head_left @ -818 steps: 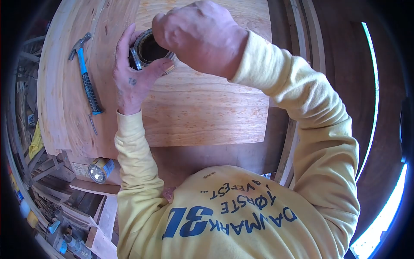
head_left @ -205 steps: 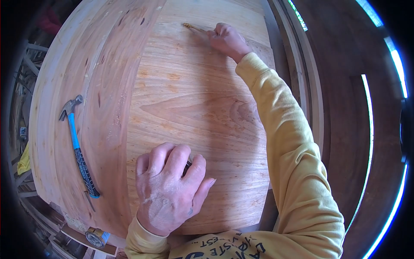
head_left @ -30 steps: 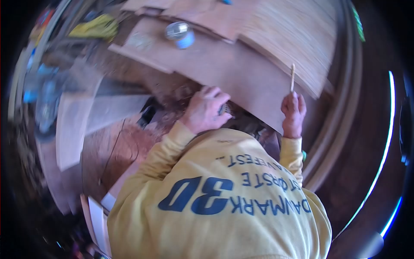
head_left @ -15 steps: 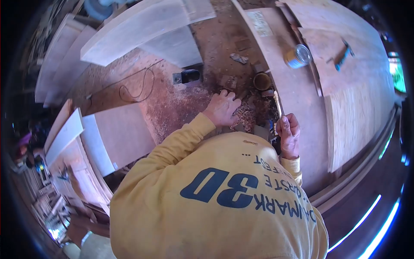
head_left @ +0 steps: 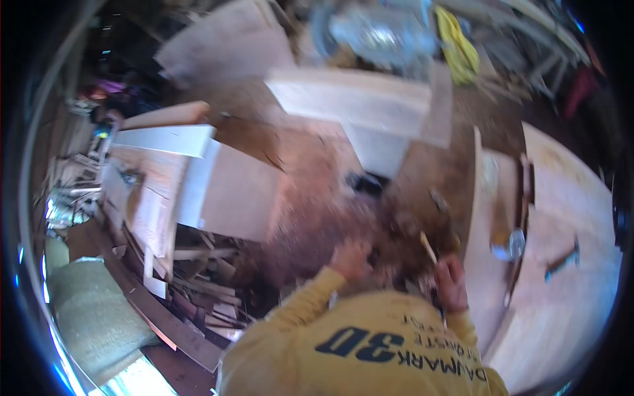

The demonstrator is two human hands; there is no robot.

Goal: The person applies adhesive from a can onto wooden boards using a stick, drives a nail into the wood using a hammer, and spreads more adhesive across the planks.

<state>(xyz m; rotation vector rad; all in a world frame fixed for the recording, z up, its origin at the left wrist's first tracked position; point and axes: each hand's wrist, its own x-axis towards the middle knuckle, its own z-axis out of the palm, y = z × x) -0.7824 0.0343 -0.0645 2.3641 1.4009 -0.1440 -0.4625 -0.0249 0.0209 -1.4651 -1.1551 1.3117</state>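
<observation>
In the head view, which was blurred, the person's right hand [head_left: 451, 284] was closed around a slim pale stick [head_left: 428, 248], pinching its lower end so that the other end pointed up and slightly left. The left hand [head_left: 352, 259] was near it on the left, clear of the stick, fingers curled; whether it gripped anything could not be told. Both hands were in front of the yellow sweatshirt [head_left: 370, 343], above a reddish-brown floor [head_left: 310, 218] dusted with debris. A small black object [head_left: 365, 184] lay beyond the left hand, beside pale boards [head_left: 356, 96]. To the right of the stick, a can [head_left: 516, 245] was beside the edge of a plywood sheet [head_left: 571, 204], on which a claw hammer [head_left: 561, 263] lay. A bulging sack [head_left: 96, 317] was at far left.
</observation>
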